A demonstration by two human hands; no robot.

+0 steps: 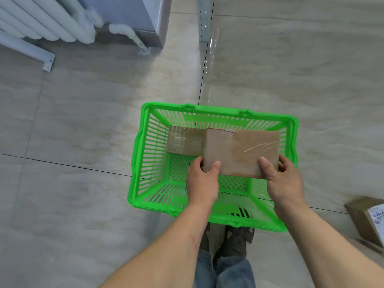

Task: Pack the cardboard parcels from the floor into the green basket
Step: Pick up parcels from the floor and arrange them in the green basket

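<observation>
Left hand [202, 179] and right hand [284, 179] grip the flat parcel [241, 152] level above the green basket [145, 154], fingers [264, 164] clamped on its near edge, evidently to seat it beside the packed parcel [185, 142].

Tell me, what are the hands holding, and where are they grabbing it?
A flat cardboard parcel, above the green basket. The left hand and right hand grip its two near corners.

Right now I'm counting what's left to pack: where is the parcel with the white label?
The labelled parcel lies on the floor at the head view's lower right edge, outside the green basket, right of the right forearm.
</observation>
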